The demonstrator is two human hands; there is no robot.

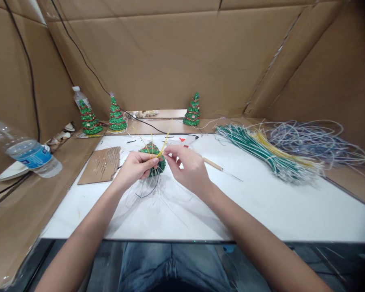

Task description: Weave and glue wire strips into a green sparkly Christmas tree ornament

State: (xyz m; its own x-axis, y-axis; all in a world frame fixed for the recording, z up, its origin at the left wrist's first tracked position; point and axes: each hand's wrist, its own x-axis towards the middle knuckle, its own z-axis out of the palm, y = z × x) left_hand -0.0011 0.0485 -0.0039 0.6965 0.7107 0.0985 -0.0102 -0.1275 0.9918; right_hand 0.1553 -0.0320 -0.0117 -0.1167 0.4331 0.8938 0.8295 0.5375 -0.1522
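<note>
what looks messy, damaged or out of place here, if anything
The clear strands at the far right lie in a loose tangle, unlike the green bundle beside them. The cardboard piece on the left looks slit or torn across its face, perhaps deliberately.

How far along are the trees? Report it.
Done, by the look of it: three trees standing at the back. In hand: yellow strands, between left hand and right hand, by a fourth tree. Left, probably: securing those strands and the white wires, whose ends hang loose.
</note>
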